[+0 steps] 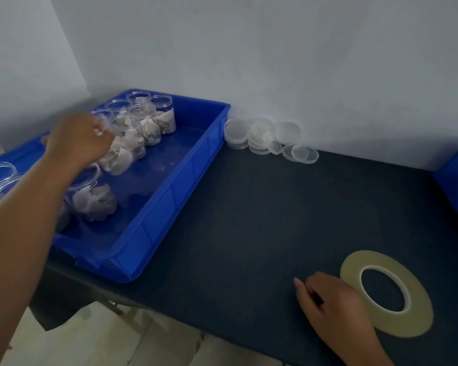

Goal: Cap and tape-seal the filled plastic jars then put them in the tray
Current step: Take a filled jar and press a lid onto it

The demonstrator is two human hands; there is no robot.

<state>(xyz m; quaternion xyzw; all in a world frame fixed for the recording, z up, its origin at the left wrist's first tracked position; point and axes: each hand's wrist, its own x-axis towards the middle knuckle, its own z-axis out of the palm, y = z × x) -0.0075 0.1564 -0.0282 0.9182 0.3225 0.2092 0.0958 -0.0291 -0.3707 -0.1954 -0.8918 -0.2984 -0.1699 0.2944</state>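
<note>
Where white walls (275, 48) meet, dark table (249, 220), blue tray (169, 196)

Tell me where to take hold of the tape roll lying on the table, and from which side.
Pinch the band of the tape roll on its near-left side, thumb in the open centre, fingers over the outer edge. It lies flat and thin on the table, so there is little side wall to clasp. The right hand rests beside that edge.
</note>
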